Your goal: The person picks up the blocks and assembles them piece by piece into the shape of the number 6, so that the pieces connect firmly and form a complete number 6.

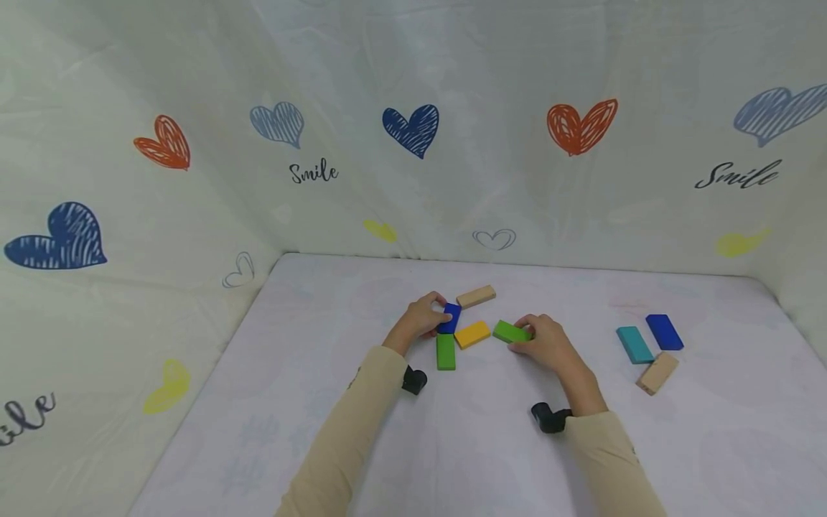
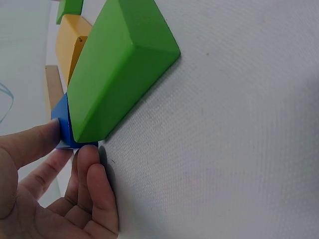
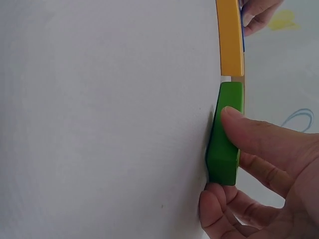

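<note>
Left hand (image 1: 418, 318) — grip pinching a blue rectangular block (image 1: 455, 313) just beyond a green rectangular block (image 1: 446, 352); right hand (image 1: 546, 345) — grip pinching a second green rectangular block (image 1: 509, 332), just right of a yellow rectangular block (image 1: 473, 334).

The left fingers (image 2: 102, 194) and right fingers (image 3: 213, 206) are bare. Behind them, past each wrist, begins a long, loose beige sleeve: left sleeve (image 1: 352, 424), right sleeve (image 1: 610, 459). Each sleeve carries a small dark detail near the cuff, on the outer side. A compact black unit with rounded contours sits inboard of each cuff, rearward of the fingers: left unit (image 1: 416, 381), right unit (image 1: 549, 418).
</note>
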Action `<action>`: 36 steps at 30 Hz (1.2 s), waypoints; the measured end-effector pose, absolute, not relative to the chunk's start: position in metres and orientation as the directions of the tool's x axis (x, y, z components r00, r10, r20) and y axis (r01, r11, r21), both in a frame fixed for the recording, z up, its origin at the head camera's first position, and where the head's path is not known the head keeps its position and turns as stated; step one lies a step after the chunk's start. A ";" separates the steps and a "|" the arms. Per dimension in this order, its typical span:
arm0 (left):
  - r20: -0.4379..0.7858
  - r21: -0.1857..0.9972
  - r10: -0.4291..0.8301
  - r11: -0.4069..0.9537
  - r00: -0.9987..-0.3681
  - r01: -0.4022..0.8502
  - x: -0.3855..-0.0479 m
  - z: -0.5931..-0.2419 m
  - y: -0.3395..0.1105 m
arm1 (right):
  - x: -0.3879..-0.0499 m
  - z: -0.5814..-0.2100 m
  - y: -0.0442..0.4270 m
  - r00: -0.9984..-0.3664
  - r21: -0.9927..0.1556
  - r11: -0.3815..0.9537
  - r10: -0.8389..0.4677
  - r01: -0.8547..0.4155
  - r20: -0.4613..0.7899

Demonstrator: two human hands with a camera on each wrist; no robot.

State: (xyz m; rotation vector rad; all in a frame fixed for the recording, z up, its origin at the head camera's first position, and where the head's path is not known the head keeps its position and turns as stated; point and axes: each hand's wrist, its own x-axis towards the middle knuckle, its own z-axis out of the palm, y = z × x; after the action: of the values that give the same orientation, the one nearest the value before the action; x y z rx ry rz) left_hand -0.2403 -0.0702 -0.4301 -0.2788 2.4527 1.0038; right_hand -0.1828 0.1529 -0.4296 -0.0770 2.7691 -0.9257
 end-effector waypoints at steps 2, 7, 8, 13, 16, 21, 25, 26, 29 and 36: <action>-0.498 0.607 -0.009 0.710 -0.867 -0.356 -0.240 -0.430 -0.070 | -0.183 -0.431 0.153 -0.974 -0.596 0.803 -0.118 0.020 -0.192; -0.498 0.609 -0.006 0.710 -0.867 -0.354 -0.240 -0.429 -0.069 | -0.183 -0.435 0.153 -0.975 -0.599 0.800 -0.110 0.030 -0.195; -0.498 0.610 -0.005 0.709 -0.867 -0.354 -0.240 -0.429 -0.069 | -0.183 -0.435 0.153 -0.975 -0.600 0.800 -0.107 0.032 -0.195; -0.500 0.609 -0.002 0.711 -0.866 -0.353 -0.240 -0.429 -0.069 | -0.183 -0.436 0.152 -0.974 -0.597 0.801 -0.103 0.038 -0.200; -0.497 0.610 0.002 0.712 -0.868 -0.348 -0.240 -0.429 -0.070 | -0.183 -0.436 0.152 -0.974 -0.597 0.801 -0.103 0.038 -0.200; -0.492 0.608 0.003 0.716 -0.870 -0.342 -0.240 -0.429 -0.070 | -0.182 -0.435 0.152 -0.975 -0.603 0.797 -0.102 0.039 -0.198; -0.496 0.604 -0.001 0.718 -0.868 -0.346 -0.241 -0.430 -0.070 | -0.182 -0.435 0.151 -0.975 -0.606 0.794 -0.097 0.047 -0.202; -0.497 0.603 -0.002 0.718 -0.867 -0.347 -0.241 -0.430 -0.070 | -0.182 -0.435 0.151 -0.974 -0.606 0.794 -0.097 0.047 -0.203; -0.500 0.600 -0.002 0.721 -0.866 -0.348 -0.241 -0.431 -0.070 | -0.182 -0.435 0.151 -0.974 -0.606 0.794 -0.098 0.046 -0.203; -0.498 0.602 0.004 0.721 -0.867 -0.343 -0.241 -0.431 -0.071 | -0.182 -0.435 0.151 -0.976 -0.605 0.795 -0.095 0.044 -0.196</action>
State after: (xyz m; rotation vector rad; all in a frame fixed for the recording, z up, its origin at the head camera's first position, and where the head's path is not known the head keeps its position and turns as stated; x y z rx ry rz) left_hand -0.2412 -0.0709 -0.4309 -0.2587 2.4529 0.9884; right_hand -0.1817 0.1509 -0.4353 -0.0392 2.7681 -0.9408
